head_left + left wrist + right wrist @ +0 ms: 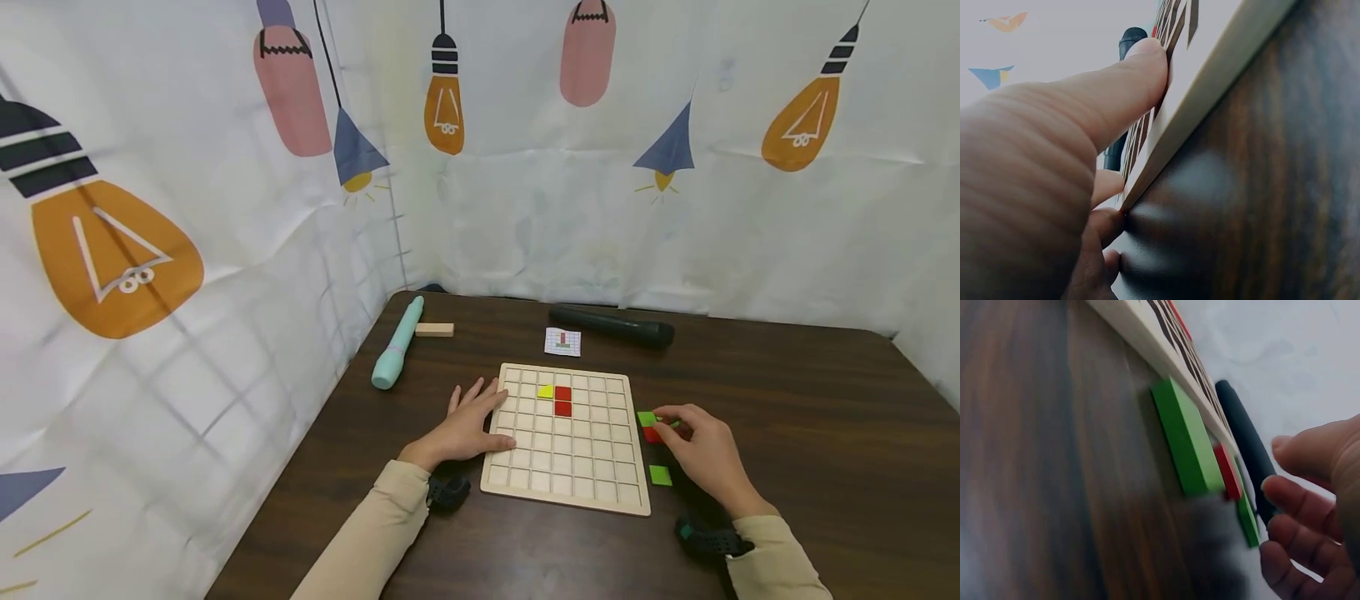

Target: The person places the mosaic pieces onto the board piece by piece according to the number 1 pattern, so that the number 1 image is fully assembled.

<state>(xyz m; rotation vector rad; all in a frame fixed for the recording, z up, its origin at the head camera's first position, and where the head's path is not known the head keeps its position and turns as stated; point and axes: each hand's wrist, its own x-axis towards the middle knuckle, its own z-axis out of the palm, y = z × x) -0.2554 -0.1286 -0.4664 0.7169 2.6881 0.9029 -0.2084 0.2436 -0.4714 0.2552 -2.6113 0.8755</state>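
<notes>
1. My right hand (701,454) hovers over the loose tiles just off the right edge of the wooden grid board (567,483), fingertips at a green tile (647,418) and a red tile (652,435); I can't tell whether they actually pinch one.
2. Another green tile (660,475) lies nearer me, beside the board.
3. My left hand (467,425) rests flat and relaxed on the board's left edge.
4. In the grid sit one yellow tile (545,391) and two red tiles (562,401).
5. Beyond: pattern card (562,342), black cylinder (611,326), mint pen-shaped tool (397,343), small wooden block (434,330) on the dark table (810,467).

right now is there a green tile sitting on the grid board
No, the wooden grid board holds only one yellow tile and two red tiles.
</notes>
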